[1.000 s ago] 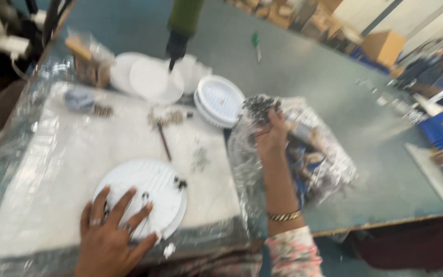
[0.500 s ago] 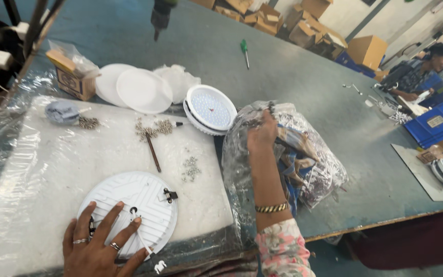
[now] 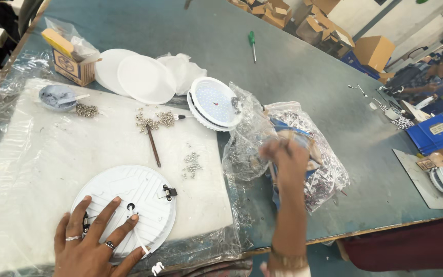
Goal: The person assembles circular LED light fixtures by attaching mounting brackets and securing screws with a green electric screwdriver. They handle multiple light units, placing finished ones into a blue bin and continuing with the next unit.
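The left hand [image 3: 91, 243] lies flat with fingers spread on a round white panel light [image 3: 129, 205], its ribbed back turned up and a small dark spring clip at the rim on the thumb side; nothing is gripped, the palm only presses. The right hand [image 3: 285, 159] is blurred, its fingers curled at the mouth of a crinkled clear plastic bag [image 3: 303, 154] stuffed with small metal parts, though whether it pinches one cannot be told. Between the hands and a little beyond them, loose heaps of silvery screws [image 3: 192, 164] and a thin dark-handled tool [image 3: 153, 145] rest on a white foam sheet [image 3: 37, 154] wrapped in clear film. Beyond the right hand a second round light [image 3: 214, 102] lies face up, dotted and shiny; past the left, smooth white discs [image 3: 144, 79], a small cardboard box [image 3: 70, 64] and a shallow bowl [image 3: 57, 96]. All sits on a dull grey-green worktable [image 3: 308, 66]; a green screwdriver [image 3: 253, 43] lies far out, with cartons and another seated person beyond.
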